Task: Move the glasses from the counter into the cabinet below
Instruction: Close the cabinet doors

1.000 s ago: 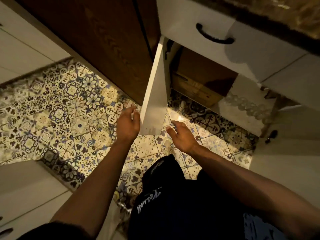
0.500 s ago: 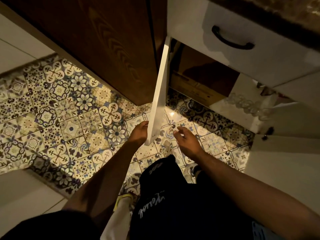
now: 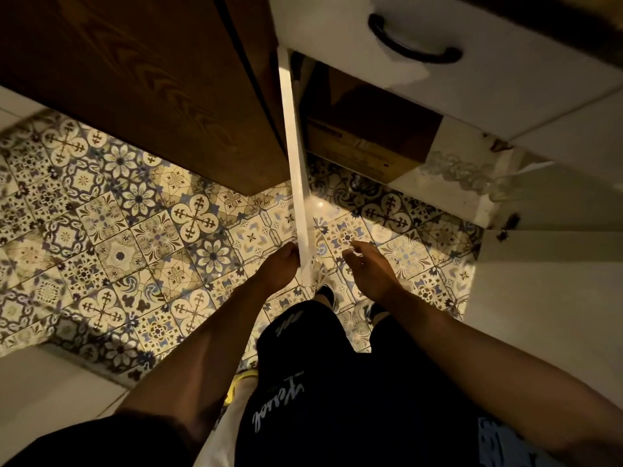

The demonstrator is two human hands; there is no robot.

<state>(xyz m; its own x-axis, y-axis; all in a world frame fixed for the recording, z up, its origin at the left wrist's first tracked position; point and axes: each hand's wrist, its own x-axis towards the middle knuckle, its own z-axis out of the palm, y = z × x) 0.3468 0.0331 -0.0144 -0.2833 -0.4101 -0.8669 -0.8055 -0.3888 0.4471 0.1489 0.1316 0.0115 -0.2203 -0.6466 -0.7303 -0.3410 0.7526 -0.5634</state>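
Observation:
I look down at the white cabinet under the counter. Its left door (image 3: pixel 296 170) stands edge-on toward me, and my left hand (image 3: pixel 279 267) grips its lower outer corner. My right hand (image 3: pixel 371 267) hovers just right of the door with its fingers spread, holding nothing. Several clear glasses (image 3: pixel 468 173) stand in a row on the white shelf (image 3: pixel 421 190) inside the cabinet, at the right. The right door (image 3: pixel 553 264) hangs wide open.
A cardboard box (image 3: pixel 357 153) sits in the left part of the cabinet. Above it is a white drawer with a black handle (image 3: pixel 413 45). A dark wooden panel (image 3: pixel 141 82) stands to the left. Patterned floor tiles (image 3: pixel 135 230) spread below, and my feet are near the door.
The left door has swung from angled to edge-on toward me. My left hand stayed on its lower corner and closed around it; my right hand came off the door edge.

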